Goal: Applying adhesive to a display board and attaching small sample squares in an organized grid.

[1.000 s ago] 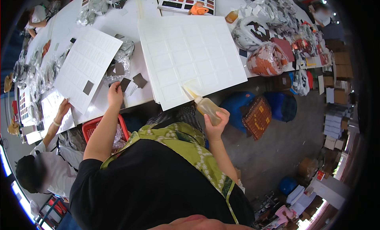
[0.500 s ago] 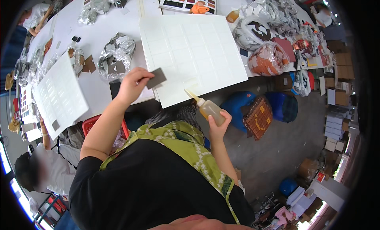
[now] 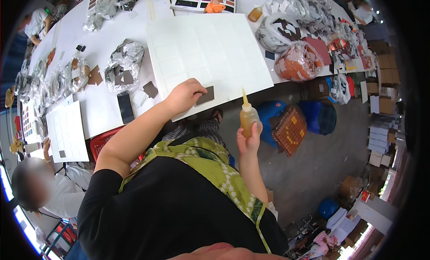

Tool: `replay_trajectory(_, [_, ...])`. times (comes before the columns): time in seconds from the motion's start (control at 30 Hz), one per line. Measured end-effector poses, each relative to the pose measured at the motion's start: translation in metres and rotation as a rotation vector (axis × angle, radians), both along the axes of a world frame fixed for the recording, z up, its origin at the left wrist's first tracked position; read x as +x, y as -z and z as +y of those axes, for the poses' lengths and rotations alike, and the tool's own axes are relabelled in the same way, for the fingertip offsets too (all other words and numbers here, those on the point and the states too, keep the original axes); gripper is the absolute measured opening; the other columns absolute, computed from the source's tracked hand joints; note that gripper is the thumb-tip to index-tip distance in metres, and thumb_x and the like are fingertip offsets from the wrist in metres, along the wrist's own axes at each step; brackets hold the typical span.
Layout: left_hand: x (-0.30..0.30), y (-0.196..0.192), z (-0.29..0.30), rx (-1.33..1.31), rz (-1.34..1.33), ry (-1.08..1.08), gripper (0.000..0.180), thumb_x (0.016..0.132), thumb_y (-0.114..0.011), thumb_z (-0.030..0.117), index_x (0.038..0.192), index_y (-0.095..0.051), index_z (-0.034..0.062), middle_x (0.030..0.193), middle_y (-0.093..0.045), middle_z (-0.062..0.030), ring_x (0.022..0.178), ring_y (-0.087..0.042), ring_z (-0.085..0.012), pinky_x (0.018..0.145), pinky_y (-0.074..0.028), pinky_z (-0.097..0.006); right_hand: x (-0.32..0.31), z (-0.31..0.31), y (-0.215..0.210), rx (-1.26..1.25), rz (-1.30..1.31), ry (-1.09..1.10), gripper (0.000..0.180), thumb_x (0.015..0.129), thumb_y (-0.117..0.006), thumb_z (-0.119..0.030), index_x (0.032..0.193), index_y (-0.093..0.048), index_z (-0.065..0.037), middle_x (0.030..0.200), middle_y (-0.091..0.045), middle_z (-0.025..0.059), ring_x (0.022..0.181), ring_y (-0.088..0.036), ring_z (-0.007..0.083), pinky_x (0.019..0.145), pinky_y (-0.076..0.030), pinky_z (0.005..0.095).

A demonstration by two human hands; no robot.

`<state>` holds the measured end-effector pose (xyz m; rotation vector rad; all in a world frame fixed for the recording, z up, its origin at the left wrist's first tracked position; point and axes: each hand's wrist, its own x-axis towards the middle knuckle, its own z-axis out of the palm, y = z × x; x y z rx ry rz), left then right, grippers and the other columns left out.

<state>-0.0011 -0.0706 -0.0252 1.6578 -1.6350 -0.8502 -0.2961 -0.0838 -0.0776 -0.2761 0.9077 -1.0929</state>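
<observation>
A large white board (image 3: 210, 49) with a faint grid of rectangles lies before me on the table. My left hand (image 3: 183, 97) is at its near edge, fingers closed on the left side of a dark grey-brown swatch (image 3: 206, 95) that lies flat on the board. Off the table's edge, my right hand (image 3: 249, 142) grips a squeeze bottle (image 3: 247, 118) of amber liquid, probably glue. The bottle stands upright with its pointed yellow nozzle up, apart from the board.
Left of the board are a phone (image 3: 126, 107), a loose dark swatch (image 3: 150, 89) and a plastic bag of swatches (image 3: 124, 67). Bagged orange pieces (image 3: 299, 62) sit at right. Another bottle (image 3: 255, 13) stands behind. A co-worker (image 3: 58, 184) holds a similar board (image 3: 68, 130).
My left hand has moved right and set the swatch down on the board's near edge. My right hand has drawn the bottle away from the board and turned its nozzle upward.
</observation>
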Motion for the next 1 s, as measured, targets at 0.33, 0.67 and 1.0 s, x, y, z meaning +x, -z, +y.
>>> replay_trajectory(0.33, [-0.018, 0.018, -0.008, 0.008, -0.128, -0.145, 0.014, 0.083, -0.054, 0.008, 0.092, -0.065, 0.0073, 0.098, -0.059, -0.0090, 0.088, -0.059, -0.0287, 0.078, -0.049, -0.035, -0.018, -0.016, -0.004, 0.044, 0.006, -0.027, 0.031, 0.089, -0.060, -0.022, 0.114, -0.041, -0.022, 0.113, -0.050, -0.0018, 0.099, -0.050, 0.0167, 0.068, -0.045, 0.0310])
replay_trajectory(0.67, [-0.026, 0.016, -0.009, -0.029, -0.198, -0.191, 0.014, 0.083, -0.054, 0.008, 0.090, -0.065, 0.0065, 0.095, -0.059, -0.0088, 0.087, -0.059, -0.0286, 0.076, -0.050, -0.035, -0.030, -0.032, 0.002, 0.072, 0.036, -0.055, 0.023, 0.091, -0.056, -0.024, 0.112, -0.047, -0.022, 0.112, -0.054, -0.0011, 0.095, -0.053, 0.0160, 0.066, -0.047, 0.0288])
replay_trajectory(1.0, [-0.027, 0.019, -0.009, 0.023, -0.295, -0.139, 0.018, 0.080, -0.053, 0.007, 0.094, -0.065, 0.0085, 0.101, -0.056, -0.0070, 0.098, -0.054, -0.0279, 0.083, -0.046, -0.038, -0.036, -0.045, 0.004, 0.077, -0.001, -0.106, 0.032, 0.089, -0.059, -0.022, 0.115, -0.041, -0.022, 0.113, -0.051, -0.0018, 0.098, -0.050, 0.0159, 0.068, -0.045, 0.0315])
